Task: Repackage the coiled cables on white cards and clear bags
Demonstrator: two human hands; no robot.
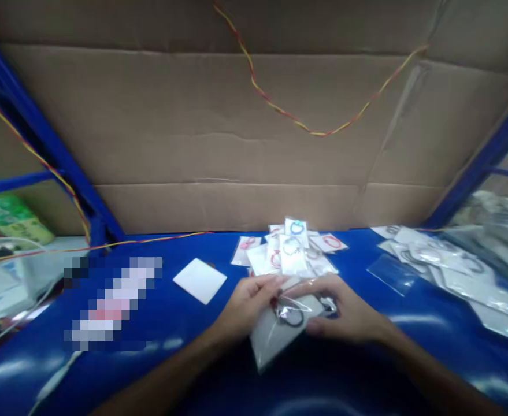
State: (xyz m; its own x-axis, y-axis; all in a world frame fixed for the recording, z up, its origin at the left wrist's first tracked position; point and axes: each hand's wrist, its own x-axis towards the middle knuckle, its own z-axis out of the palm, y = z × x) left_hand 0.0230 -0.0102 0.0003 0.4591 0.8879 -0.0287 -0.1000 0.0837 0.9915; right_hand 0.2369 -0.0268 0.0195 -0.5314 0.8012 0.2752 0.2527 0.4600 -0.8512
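Observation:
A clear plastic bag (263,342) with a white card in it is between my two hands, tilted over the blue table. On the card lies a dark ring-shaped piece (291,316), perhaps a bracelet; its exact kind is unclear. My left hand (251,301) pinches the bag's upper left edge, thumb on top. Curled round the bag's right side is my right hand (344,312), closed on it with the index finger stretched along the top edge. A dark, shiny bit shows between its thumb and fingers. Just beyond my hands sits a pile of small bagged cards (295,248) with coloured rings.
A blank white card stack (199,281) lies to the left. To the right are an empty clear bag (392,273) and a heap of bagged cards (457,268). A blurred-out object (112,303) and a cable are at left. Cardboard (236,127) walls the back.

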